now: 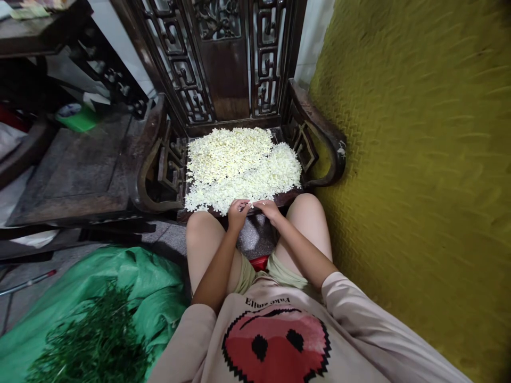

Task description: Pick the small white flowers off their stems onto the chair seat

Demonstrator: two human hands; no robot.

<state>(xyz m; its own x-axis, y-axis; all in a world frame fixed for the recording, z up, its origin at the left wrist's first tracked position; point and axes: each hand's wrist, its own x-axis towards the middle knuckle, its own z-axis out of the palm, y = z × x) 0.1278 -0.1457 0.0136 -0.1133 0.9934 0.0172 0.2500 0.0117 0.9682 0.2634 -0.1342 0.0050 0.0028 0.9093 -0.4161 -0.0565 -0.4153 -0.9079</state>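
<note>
Grip unclear; left hand, right hand touch flowers

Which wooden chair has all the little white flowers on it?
The carved chair straight ahead, nearest the left hand and right hand: white flowers cover its seat. The wooden seat on its left shows dark wood.

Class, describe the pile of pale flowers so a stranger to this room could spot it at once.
Find the dark carved wooden armchair beside the yellow wall. The flowers cover its seat. Unlike the green sprigs lower left, they are tiny and creamy white.
</note>
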